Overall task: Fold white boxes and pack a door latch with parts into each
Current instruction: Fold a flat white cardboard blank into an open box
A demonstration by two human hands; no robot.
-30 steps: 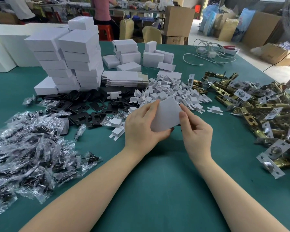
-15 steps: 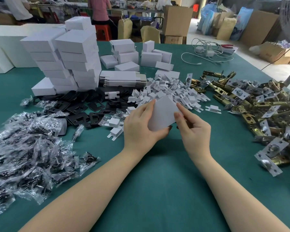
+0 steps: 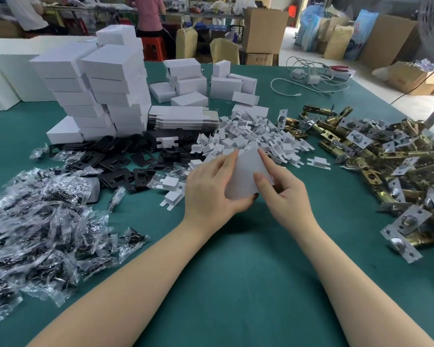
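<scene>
White box (image 3: 246, 176), half-folded, pinched between both hands above the middle of the tabletop (image 3: 236, 284), left hand (image 3: 211, 189) and right hand (image 3: 281, 189) flanking it, latches (image 3: 376, 156) off toward the right edge.

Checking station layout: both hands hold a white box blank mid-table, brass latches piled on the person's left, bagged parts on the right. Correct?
Sides are swapped. The head view shows the brass latches piled on the person's right and the bagged parts on the left. The rest holds: left hand and right hand both hold the white box blank mid-table.
</scene>
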